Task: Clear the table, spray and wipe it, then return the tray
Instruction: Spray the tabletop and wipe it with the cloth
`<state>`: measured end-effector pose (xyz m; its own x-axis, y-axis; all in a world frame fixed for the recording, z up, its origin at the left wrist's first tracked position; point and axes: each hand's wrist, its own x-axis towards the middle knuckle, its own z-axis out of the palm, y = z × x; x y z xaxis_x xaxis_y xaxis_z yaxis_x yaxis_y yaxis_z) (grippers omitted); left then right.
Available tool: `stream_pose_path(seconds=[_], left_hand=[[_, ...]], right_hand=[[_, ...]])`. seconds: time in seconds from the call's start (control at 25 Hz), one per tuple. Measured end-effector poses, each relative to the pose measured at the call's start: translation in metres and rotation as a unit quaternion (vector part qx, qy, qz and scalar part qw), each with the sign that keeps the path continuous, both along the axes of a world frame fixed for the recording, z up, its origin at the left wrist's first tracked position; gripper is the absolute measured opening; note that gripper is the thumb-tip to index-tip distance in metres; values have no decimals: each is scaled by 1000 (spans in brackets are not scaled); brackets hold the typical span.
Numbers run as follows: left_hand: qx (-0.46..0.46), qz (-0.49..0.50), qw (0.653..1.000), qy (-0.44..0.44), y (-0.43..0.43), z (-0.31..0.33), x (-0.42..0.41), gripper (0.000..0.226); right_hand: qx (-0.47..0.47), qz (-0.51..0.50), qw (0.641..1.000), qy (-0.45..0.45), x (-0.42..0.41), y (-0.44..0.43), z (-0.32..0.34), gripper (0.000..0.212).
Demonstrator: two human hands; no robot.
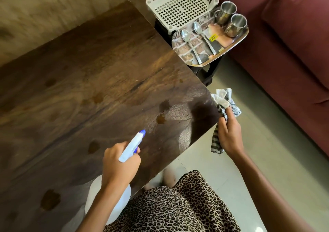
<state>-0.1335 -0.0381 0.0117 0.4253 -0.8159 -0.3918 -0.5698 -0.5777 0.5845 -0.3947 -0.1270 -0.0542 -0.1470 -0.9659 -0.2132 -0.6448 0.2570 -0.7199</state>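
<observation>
Two cups (231, 20), two spoons (195, 41) on tray (238, 41) beside table (89, 89).

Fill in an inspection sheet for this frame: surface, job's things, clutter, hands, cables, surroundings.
Surface: wooden table cleared of items; brownish spill spots and a wet sheen near the right corner.
Job's things: spray bottle aimed at the tabletop; striped cloth bunched, off the table's edge; steel tray with two spoons and two steel cups set on a dark stand beside the table.
Clutter: white plastic basket next to the tray.
Hands: left hand grips the spray bottle; right hand grips the cloth.
Cables: nothing seen.
Surroundings: maroon sofa on the right, tiled floor, rug beyond the table.
</observation>
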Motion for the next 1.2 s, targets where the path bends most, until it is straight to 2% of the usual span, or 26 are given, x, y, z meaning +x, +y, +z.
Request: stream_pose_path(seconds=[0.12,0.28,0.48,0.6,0.72,0.8,0.88,0.96,1.08,1.2], left_hand=[[-54,10,998,20,-13,9,8,16],[-149,11,988,33,-46,22,19,16],[-291,45,955,25,-83,4,27,27],[-348,59,935,16,-102,-14,31,35],[-360,59,931,-19,-109,-27,33,34],[-365,37,929,-42,-108,-34,34,29],[-381,32,923,-40,-110,-40,35,31],[-403,26,914,-37,-111,-45,36,31],[-412,14,910,-42,-118,-50,35,31],[-416,21,907,-56,-123,-52,30,40]], right_hand=[[-8,15,1000,7,5,-11,1,68],[-27,45,998,44,21,-41,-10,45],[44,57,981,180,67,-102,-44,56],[13,160,946,281,126,-113,-65,61],[-43,327,900,286,156,-66,-73,60],[-59,396,870,288,136,-30,-73,61],[-48,388,870,302,99,-28,-72,65],[-22,319,891,323,79,-67,-74,62],[-3,238,911,336,107,-155,-72,59],[-2,257,912,319,150,-189,-74,59]])
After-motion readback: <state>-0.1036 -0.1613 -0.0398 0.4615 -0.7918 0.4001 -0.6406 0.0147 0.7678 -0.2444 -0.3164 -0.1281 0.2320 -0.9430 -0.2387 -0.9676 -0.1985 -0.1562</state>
